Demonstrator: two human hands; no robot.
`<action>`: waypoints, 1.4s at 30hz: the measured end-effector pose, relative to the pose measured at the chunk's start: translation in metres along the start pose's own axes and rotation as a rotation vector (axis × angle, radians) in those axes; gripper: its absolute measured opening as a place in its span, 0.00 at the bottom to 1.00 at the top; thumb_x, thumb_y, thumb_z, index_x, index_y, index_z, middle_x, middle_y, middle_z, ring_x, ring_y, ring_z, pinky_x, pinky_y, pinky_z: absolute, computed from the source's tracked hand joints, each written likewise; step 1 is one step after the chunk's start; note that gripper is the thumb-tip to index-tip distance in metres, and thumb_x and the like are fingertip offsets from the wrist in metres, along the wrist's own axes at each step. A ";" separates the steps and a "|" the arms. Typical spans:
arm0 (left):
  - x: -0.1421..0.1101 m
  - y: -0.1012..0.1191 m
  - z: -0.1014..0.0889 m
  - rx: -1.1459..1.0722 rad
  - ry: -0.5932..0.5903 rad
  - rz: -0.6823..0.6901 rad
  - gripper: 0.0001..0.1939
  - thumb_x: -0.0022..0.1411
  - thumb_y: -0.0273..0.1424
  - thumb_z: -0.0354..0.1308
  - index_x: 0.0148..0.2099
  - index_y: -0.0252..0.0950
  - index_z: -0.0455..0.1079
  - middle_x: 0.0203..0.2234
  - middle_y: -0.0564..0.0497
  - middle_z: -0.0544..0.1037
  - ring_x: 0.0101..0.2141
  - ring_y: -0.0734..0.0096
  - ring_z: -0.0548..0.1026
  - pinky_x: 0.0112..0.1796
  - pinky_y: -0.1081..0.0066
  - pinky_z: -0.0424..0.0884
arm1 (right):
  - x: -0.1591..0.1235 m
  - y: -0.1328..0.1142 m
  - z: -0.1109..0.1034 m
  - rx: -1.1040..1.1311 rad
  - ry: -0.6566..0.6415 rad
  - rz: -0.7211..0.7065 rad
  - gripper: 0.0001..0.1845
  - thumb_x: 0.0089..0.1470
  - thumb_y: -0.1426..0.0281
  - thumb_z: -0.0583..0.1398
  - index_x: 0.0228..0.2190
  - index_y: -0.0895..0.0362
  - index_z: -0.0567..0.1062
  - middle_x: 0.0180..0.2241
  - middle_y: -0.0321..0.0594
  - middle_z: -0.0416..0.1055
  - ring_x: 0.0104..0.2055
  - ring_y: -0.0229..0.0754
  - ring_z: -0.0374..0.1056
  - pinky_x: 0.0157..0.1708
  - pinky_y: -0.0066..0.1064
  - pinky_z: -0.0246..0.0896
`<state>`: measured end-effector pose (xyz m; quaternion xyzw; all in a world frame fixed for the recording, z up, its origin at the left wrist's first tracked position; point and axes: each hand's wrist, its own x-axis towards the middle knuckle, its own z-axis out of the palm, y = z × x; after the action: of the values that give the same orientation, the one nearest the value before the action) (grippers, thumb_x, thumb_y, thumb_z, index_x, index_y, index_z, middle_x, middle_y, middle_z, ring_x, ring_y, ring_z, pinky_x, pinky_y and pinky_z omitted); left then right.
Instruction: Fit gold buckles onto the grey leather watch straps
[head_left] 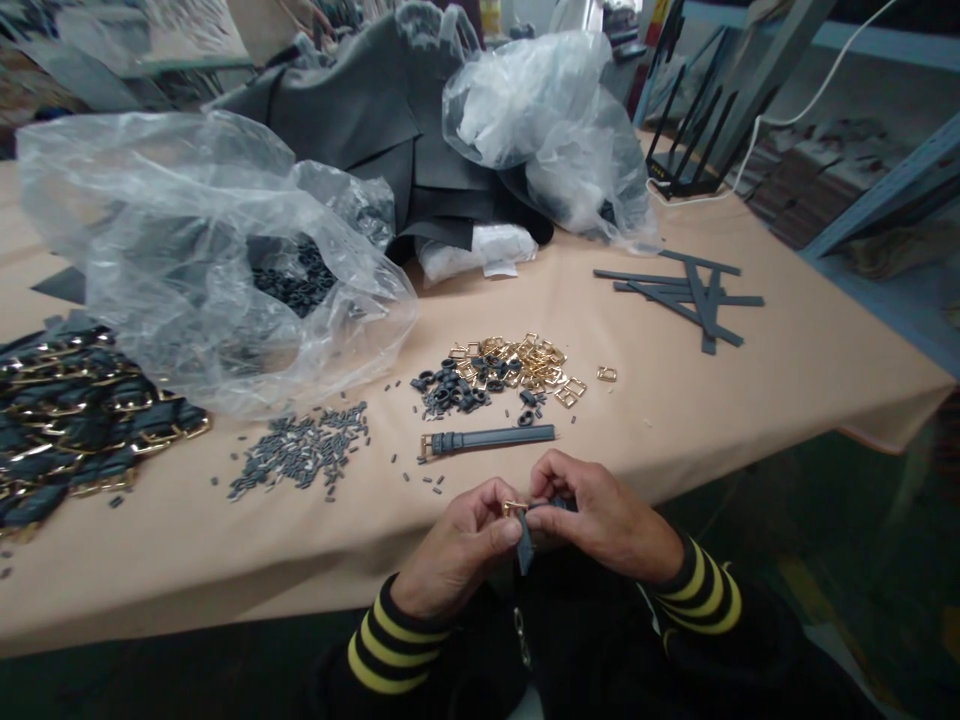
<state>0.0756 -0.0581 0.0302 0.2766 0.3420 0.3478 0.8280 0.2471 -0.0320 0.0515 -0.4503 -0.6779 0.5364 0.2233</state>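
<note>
At the table's front edge, my left hand (480, 535) pinches a gold buckle (514, 506) with a dark grey strap (525, 548) hanging down from it. Close beside it, my right hand (592, 510) has its fingers closed on the same strap, part of which shows between them. Just beyond my hands lies a strap with a gold buckle and loops (491, 438). Behind that is a pile of gold buckles (532, 360), with a heap of dark strap loops (454, 388) at its left. Small grey pieces (300, 450) are scattered further left.
Several flat grey strips (697, 295) lie crossed at the right. Buckled straps (82, 410) are heaped at the far left. A clear plastic bag (210, 260) holds dark loops. Behind are dark sheets (345, 110), another plastic bag (547, 120) and a router (686, 165).
</note>
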 end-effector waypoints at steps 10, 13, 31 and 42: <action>0.006 -0.007 -0.007 0.214 0.341 0.183 0.10 0.53 0.32 0.59 0.29 0.33 0.62 0.25 0.54 0.68 0.27 0.78 0.65 0.30 0.76 0.61 | 0.001 0.008 -0.012 0.030 -0.165 0.085 0.08 0.48 0.67 0.61 0.29 0.59 0.71 0.23 0.31 0.64 0.25 0.32 0.57 0.24 0.23 0.51; 0.008 -0.011 -0.006 0.305 0.417 0.257 0.10 0.52 0.31 0.60 0.28 0.33 0.61 0.27 0.55 0.68 0.28 0.78 0.65 0.31 0.76 0.62 | 0.003 0.014 -0.008 0.221 -0.199 0.151 0.12 0.45 0.64 0.63 0.28 0.60 0.69 0.21 0.31 0.63 0.23 0.32 0.58 0.22 0.23 0.52; 0.009 0.003 -0.010 0.574 0.274 0.124 0.13 0.59 0.38 0.51 0.28 0.32 0.63 0.17 0.54 0.69 0.19 0.77 0.67 0.23 0.75 0.64 | 0.057 0.011 -0.032 -0.473 0.034 -0.227 0.06 0.52 0.74 0.57 0.31 0.60 0.74 0.30 0.39 0.70 0.32 0.36 0.65 0.34 0.25 0.57; 0.011 0.001 -0.018 0.517 0.367 0.141 0.13 0.57 0.37 0.52 0.27 0.33 0.62 0.17 0.55 0.69 0.18 0.78 0.67 0.21 0.76 0.63 | 0.088 0.001 -0.026 -1.123 -0.036 -0.106 0.11 0.52 0.77 0.51 0.29 0.62 0.73 0.30 0.48 0.70 0.29 0.44 0.67 0.25 0.30 0.55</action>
<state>0.0676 -0.0452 0.0153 0.4334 0.5425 0.3502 0.6287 0.2245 0.0564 0.0429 -0.4562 -0.8847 0.0889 -0.0357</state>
